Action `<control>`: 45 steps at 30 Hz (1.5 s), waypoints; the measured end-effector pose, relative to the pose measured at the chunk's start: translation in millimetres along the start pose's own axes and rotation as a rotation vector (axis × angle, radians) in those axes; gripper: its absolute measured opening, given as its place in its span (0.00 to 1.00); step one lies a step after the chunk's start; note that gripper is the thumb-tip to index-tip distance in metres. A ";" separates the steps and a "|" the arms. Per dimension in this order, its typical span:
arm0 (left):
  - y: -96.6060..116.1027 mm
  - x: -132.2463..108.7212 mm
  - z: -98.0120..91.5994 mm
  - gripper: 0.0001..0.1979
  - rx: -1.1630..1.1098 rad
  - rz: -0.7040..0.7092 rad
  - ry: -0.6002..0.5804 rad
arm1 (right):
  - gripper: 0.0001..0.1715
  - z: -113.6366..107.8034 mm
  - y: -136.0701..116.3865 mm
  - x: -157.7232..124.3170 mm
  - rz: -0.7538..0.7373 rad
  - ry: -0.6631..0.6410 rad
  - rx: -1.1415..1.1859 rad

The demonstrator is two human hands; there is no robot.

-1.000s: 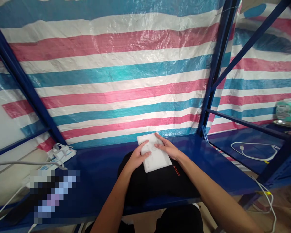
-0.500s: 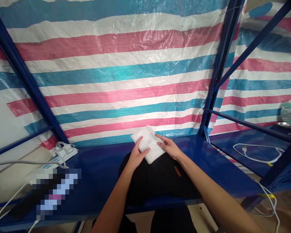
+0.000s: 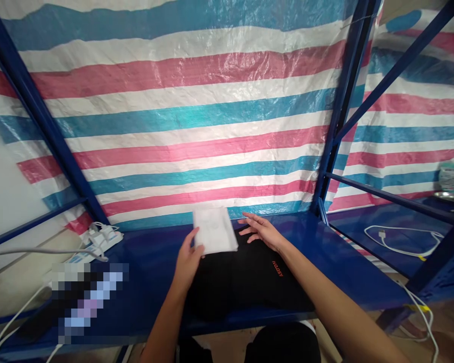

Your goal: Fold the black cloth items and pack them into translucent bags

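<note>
My left hand (image 3: 188, 258) grips a flat white foam-wrapped packet (image 3: 214, 230) by its near left edge and holds it slightly raised over the far left corner of a black pad (image 3: 245, 280) with an orange logo. My right hand (image 3: 260, 230) rests flat, fingers spread, on the far edge of the black pad, just right of the packet and apart from it. The pad lies on a blue metal shelf (image 3: 336, 267).
A striped blue, pink and white tarp (image 3: 189, 116) hangs behind the shelf. Blue frame posts (image 3: 335, 126) stand right of the pad. A white power strip with plugs (image 3: 96, 237) lies at the left. A white cable (image 3: 401, 237) lies on the shelf to the right.
The white packet has moved left off the middle of the pad and turned. My right hand has let go of it and now lies flat; my left hand alone carries it.
</note>
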State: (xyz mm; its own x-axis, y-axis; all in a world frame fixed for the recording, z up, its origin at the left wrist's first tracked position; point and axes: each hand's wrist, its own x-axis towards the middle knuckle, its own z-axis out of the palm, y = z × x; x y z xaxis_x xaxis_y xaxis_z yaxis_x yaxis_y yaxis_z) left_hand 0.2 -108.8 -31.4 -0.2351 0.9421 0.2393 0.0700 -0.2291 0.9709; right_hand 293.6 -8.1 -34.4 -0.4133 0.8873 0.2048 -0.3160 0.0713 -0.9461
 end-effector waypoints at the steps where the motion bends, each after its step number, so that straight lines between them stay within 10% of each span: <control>1: -0.8 -5.0 -22.2 0.43 0.038 -0.014 0.066 | 0.29 -0.8 0.7 0.2 0.000 -0.002 -0.004; 7: 0.2 -33.3 -159.8 0.42 0.429 -0.139 0.108 | 0.24 -3.2 12.8 3.0 0.035 -0.033 -0.043; 11: 8.9 -30.6 -197.9 0.31 0.979 -0.065 -0.008 | 0.23 -2.3 15.5 3.3 0.064 -0.052 -0.097; 16: 13.8 -14.4 -167.0 0.21 1.488 0.169 0.076 | 0.27 5.5 -6.1 -4.7 0.016 -0.153 -0.310; 22: -10.6 -5.7 -103.9 0.27 1.421 0.202 -0.198 | 0.38 43.0 -43.5 -76.6 -0.015 -0.598 -0.740; 24: -25.3 -7.5 -94.5 0.28 1.444 0.170 -0.186 | 0.48 55.8 -41.4 -105.8 -0.097 -0.619 -0.925; 28: -51.1 -13.6 -94.1 0.28 1.446 0.198 -0.155 | 0.37 65.6 -15.2 -126.8 -0.187 -0.485 -1.137; 40: -51.8 -23.1 -97.1 0.29 1.352 0.179 -0.117 | 0.27 42.7 58.4 48.4 -0.450 -0.355 -1.219; 45: -49.7 -25.8 -96.8 0.28 1.334 0.164 -0.118 | 0.27 41.8 62.5 57.7 -0.506 -0.316 -1.205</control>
State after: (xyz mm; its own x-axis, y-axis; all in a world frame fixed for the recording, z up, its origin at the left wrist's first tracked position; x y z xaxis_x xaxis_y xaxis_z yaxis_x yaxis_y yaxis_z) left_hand -91.1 -145.4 -84.6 -0.0532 0.9578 0.2826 0.9866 0.0067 0.1633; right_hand 214.3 28.5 -71.2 -0.7047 0.5142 0.4890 0.3842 0.8559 -0.3462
